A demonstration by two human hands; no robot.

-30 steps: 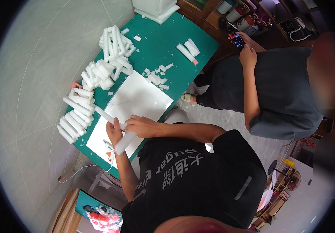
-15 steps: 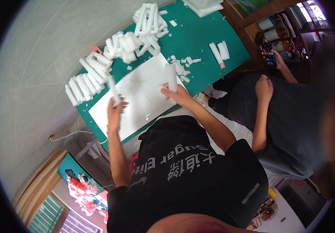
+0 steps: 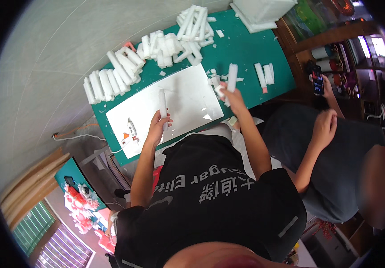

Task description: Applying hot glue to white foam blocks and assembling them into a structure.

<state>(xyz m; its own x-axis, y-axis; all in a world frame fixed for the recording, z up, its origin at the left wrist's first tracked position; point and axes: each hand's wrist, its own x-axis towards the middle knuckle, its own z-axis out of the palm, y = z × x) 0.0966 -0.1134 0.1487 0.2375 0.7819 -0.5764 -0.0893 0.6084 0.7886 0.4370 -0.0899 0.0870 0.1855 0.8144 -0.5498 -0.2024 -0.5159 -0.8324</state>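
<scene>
My left hand [image 3: 158,125] grips a white foam stick [image 3: 162,102] that stands upright over the white board [image 3: 188,96]. My right hand [image 3: 233,97] holds a second white foam stick [image 3: 232,77] at the board's right edge, above small foam scraps. The board lies on a green table [image 3: 246,49]. A glue gun [image 3: 131,132] rests on the board's left end, apart from my left hand.
Several white foam sticks lie in piles [image 3: 156,49] along the table's far and left side. More foam pieces [image 3: 264,73] lie at the right. A white box [image 3: 264,11] stands at the far corner. A seated person [image 3: 335,147] holds a phone [image 3: 317,82] at my right.
The glue gun now lies on the board, out of my hand. My left hand has taken up a foam stick. My right hand has moved right to the board's edge with its stick.
</scene>
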